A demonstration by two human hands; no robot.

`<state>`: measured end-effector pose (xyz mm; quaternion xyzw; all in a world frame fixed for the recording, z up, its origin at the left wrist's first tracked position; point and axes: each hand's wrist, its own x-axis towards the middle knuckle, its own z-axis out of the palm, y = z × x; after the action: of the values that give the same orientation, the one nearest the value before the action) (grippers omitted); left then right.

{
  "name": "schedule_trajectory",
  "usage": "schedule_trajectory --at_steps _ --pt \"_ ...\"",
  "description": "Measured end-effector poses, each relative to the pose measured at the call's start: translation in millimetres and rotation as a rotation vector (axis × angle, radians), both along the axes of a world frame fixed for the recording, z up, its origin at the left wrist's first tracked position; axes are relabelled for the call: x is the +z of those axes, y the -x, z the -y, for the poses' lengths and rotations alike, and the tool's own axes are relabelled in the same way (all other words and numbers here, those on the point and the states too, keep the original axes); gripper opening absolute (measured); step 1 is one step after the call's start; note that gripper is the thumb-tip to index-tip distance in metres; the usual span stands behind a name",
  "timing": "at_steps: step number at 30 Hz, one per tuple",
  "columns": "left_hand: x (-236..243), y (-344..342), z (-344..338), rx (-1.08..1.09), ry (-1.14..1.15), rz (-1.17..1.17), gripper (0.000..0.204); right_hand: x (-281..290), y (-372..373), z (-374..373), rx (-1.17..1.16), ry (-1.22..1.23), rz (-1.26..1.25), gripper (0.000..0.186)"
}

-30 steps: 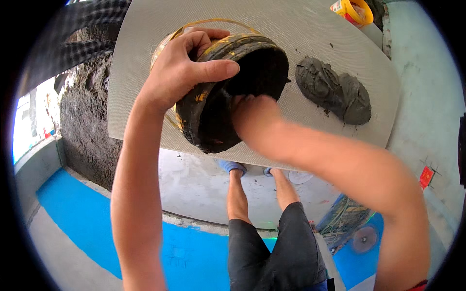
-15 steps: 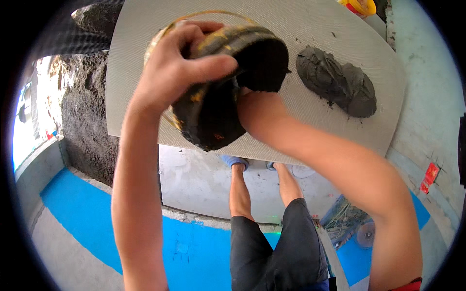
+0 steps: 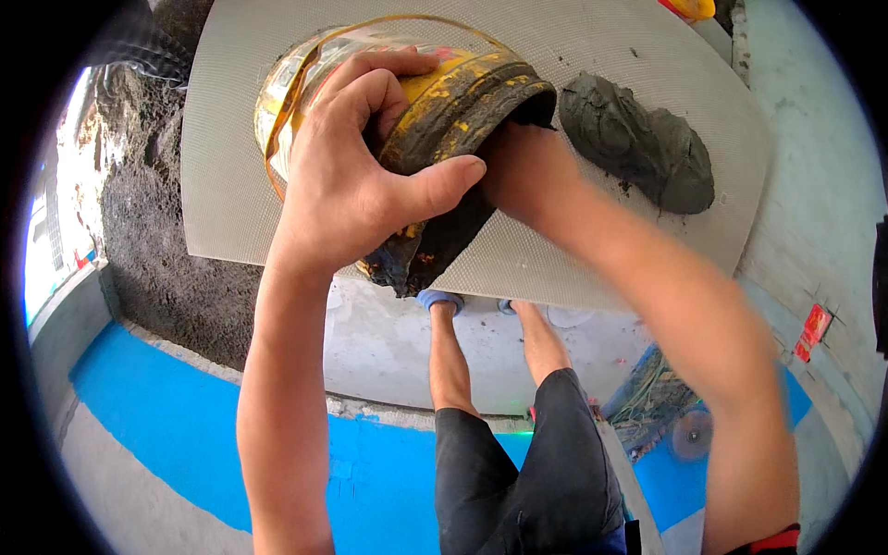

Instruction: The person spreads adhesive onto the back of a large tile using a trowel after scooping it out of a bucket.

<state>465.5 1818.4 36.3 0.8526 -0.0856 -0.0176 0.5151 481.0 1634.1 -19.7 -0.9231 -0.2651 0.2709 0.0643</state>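
Note:
My left hand (image 3: 361,171) grips a tilted yellow bucket (image 3: 444,106), fingers curled over its side and thumb along the lip, which is caked in dark grey mud-like material. A thin handle arches over its far side. My right hand (image 3: 527,171) reaches into the bucket's mouth, its fingers hidden inside. Both are over a pale, textured board (image 3: 647,259). A lump of dark grey mortar-like paste (image 3: 638,143) lies on the board to the right of the bucket, with small crumbs around it.
A small yellow container (image 3: 692,9) is at the top right beyond the board. Rough dark wall (image 3: 157,203) lies left. Below are my feet, a grey ledge, blue-coated surfaces (image 3: 157,416), a disc-like object (image 3: 692,435) at lower right, and a red patch (image 3: 814,333) on the right wall.
The bucket has turned, so its mouth faces more away and more of its yellow side shows. My right hand has moved up and deeper into it. The paste lump stays on the board.

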Motion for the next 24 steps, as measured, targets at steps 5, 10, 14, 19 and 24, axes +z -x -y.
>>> schedule_trajectory --at_steps 5,10,14,19,24 --pt "-6.6 9.8 7.3 -0.025 0.007 0.081 0.048 -46.3 5.4 16.5 0.163 -0.209 0.005 0.026" --pt "-10.3 21.0 -2.6 0.021 0.079 0.101 0.047 -50.9 13.3 13.5 0.342 -0.195 -0.233 0.031" --pt "-14.7 26.2 -11.0 0.063 0.122 0.072 0.049 -44.2 22.3 9.4 0.280 -0.257 -0.402 0.034" --pt "-15.4 34.1 -9.9 0.133 0.133 0.032 0.054 -45.5 39.7 12.7 0.103 -0.477 -0.668 0.028" --pt "-10.6 37.8 -13.9 0.137 0.210 0.094 0.048 -18.1 50.2 10.8 -0.123 -0.537 -1.072 0.021"
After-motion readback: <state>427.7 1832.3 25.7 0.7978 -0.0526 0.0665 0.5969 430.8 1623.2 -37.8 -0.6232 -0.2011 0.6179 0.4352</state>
